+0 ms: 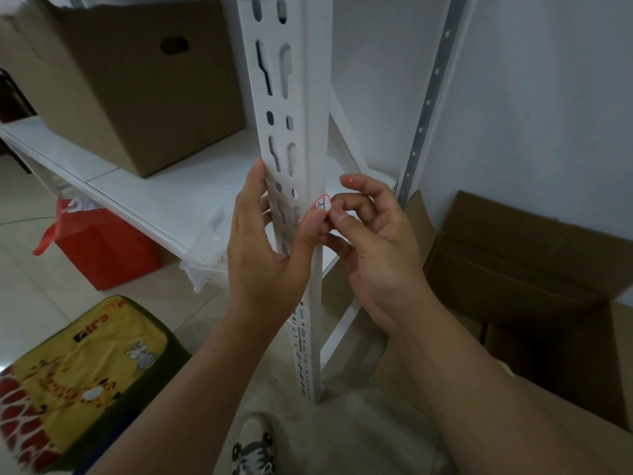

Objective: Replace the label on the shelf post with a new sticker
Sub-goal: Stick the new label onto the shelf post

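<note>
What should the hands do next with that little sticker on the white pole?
Probably press the sticker flat. It sits on the corner of the shelf post, with the left hand holding the post and its thumb at the sticker's lower edge, and the right hand pinching it. Whether it is going on or coming off, I cannot tell.

The sticker (321, 206) bears handwritten marks too scrawled to read; the yellow cushion (82, 375) shows "Gira", partly legible.
</note>
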A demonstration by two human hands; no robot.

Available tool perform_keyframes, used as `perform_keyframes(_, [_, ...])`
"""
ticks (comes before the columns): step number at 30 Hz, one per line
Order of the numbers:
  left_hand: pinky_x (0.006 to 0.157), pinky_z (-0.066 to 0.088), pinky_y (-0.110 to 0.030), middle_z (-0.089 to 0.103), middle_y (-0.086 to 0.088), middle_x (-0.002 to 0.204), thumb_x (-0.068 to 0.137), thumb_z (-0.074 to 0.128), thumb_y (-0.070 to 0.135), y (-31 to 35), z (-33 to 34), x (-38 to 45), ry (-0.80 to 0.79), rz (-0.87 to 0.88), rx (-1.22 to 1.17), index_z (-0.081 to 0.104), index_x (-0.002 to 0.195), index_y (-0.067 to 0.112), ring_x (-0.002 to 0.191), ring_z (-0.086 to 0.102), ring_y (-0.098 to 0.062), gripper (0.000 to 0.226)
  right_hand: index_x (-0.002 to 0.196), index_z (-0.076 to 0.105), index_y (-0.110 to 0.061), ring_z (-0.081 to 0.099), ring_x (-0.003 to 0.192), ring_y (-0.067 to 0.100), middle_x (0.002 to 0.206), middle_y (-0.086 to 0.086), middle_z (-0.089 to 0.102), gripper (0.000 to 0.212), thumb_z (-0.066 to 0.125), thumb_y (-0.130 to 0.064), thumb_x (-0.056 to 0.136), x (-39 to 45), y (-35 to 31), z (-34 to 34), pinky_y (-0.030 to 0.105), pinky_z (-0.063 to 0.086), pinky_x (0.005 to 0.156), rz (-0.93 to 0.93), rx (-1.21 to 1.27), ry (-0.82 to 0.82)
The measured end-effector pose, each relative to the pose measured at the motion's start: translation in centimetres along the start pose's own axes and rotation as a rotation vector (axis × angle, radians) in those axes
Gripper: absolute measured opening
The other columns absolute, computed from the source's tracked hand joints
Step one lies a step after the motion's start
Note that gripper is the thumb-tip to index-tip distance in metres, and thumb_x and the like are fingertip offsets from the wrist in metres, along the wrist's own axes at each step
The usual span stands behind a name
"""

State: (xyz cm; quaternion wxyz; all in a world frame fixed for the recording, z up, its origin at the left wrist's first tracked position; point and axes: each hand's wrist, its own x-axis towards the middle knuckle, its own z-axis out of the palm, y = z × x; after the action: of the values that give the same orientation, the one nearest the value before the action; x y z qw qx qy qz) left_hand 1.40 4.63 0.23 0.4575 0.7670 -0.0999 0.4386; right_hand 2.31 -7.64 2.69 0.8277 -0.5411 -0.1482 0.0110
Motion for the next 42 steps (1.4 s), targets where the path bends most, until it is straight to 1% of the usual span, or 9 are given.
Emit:
perform_keyframes(6, [0.093,0.054,-0.03,0.042,0.003,0.138,0.09,0.065,0.035,0.1,0.0,-0.1,-0.007,0.014,0.003,0.028,0.145,0.003,0.123,0.055,-0.022,0.074,0.114,0.054,-0.019,0.069,0.089,0.017,0.09,0.004,0.066,0.028,0.055,-0.001,0.092,-0.1,-0.1,0.1,0.026,0.054,0.077,0.009,-0.003,0.021])
perform_keyframes(10, [0.088,0.049,-0.013,0.042,0.006,0.136,0.089,0.066,0.033,0.3,0.2,0.0,0.007,-0.003,-0.003,0.028,0.144,0.01,0.117,0.056,-0.011,0.07,0.113,0.053,-0.015,0.069,0.082,0.016,0.084,0.002,0.065,0.027,0.055,0.0,0.092,-0.1,-0.2,0.2,0.025,0.054,0.075,-0.004,-0.007,0.03])
perform_keyframes(19, [0.087,0.046,-0.011,0.04,0.013,0.138,0.089,0.066,0.026,0.6,0.6,-0.3,0.011,-0.075,-0.057,0.027,0.147,0.0,0.113,0.055,-0.002,0.073,0.104,0.053,-0.017,0.068,0.071,0.008,0.082,-0.001,0.064,0.024,0.058,0.002,0.09,-0.4,-0.7,0.7,0.018,0.054,0.066,-0.05,-0.113,0.099])
perform_keyframes(21, [0.089,0.046,-0.012,0.04,0.014,0.138,0.089,0.065,0.026,0.7,0.6,-0.4,0.019,-0.091,-0.071,0.026,0.147,0.001,0.116,0.054,-0.003,0.074,0.105,0.053,-0.015,0.069,0.069,0.012,0.085,0.002,0.064,0.023,0.059,0.001,0.09,-0.4,-0.6,0.8,0.02,0.055,0.065,-0.066,-0.152,0.134])
perform_keyframes(25, [0.099,0.049,-0.031,0.037,0.002,0.146,0.091,0.064,0.029,0.9,0.7,-0.5,0.025,-0.095,0.006,0.023,0.149,0.006,0.127,0.05,-0.018,0.075,0.107,0.052,-0.017,0.071,0.069,0.018,0.092,0.005,0.065,0.022,0.061,-0.006,0.09,-0.5,-0.7,0.8,0.023,0.057,0.063,-0.058,-0.191,0.209])
perform_keyframes(29, [0.087,0.048,-0.014,0.035,0.013,0.131,0.089,0.062,0.038,1.0,0.9,-0.2,0.044,-0.102,0.105,0.024,0.149,0.009,0.116,0.051,-0.01,0.077,0.108,0.053,-0.013,0.07,0.068,0.019,0.092,0.011,0.065,0.019,0.057,-0.004,0.092,-0.7,-0.9,0.3,0.023,0.056,0.061,-0.008,-0.14,0.222])
perform_keyframes(32, [0.082,0.046,-0.011,0.035,0.014,0.125,0.085,0.06,0.049,1.1,1.1,0.0,0.038,-0.116,0.143,0.021,0.151,0.013,0.11,0.048,-0.005,0.084,0.109,0.054,-0.014,0.07,0.067,0.019,0.092,0.009,0.065,0.018,0.057,-0.007,0.092,-0.7,-0.9,-0.2,0.026,0.057,0.064,0.008,-0.164,0.249])
perform_keyframes(38, [0.075,0.05,-0.025,0.056,-0.019,0.121,0.088,0.061,0.045,0.9,0.5,1.1,0.044,0.024,0.305,0.03,0.145,-0.005,0.099,0.054,-0.013,0.081,0.108,0.054,-0.015,0.071,0.069,0.025,0.093,0.012,0.064,0.018,0.056,-0.006,0.093,-0.8,-0.8,-0.9,0.033,0.059,0.068,0.031,-0.177,0.276])
perform_keyframes(42, [0.076,0.05,-0.026,0.062,-0.025,0.114,0.089,0.063,0.04,0.7,0.2,1.4,0.029,0.11,0.365,0.035,0.139,-0.012,0.094,0.065,-0.029,0.078,0.108,0.054,-0.015,0.071,0.068,0.026,0.094,0.013,0.063,0.017,0.055,-0.006,0.094,-0.8,-0.9,-1.2,0.033,0.059,0.068,0.038,-0.195,0.283])
